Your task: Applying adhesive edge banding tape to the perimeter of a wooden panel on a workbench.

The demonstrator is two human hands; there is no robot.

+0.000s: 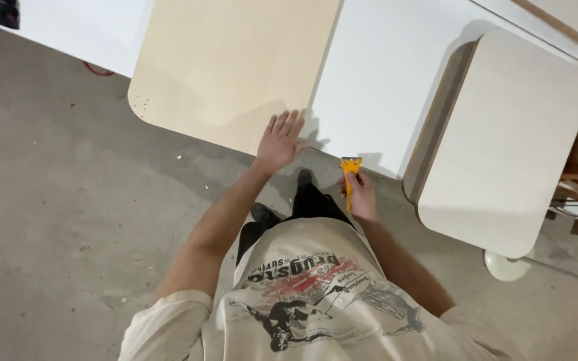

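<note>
I'm pressing my left hand flat, fingers spread, on the beige panel, right hand gripping the yellow scraper at the white panel edge, scraping seemingly barely begun.

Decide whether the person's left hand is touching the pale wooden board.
Touching. The head view shows the left hand laid flat with its fingers spread on the pale wooden board.

Left hand on board, panel right of it, scraper in right hand before panel
</note>
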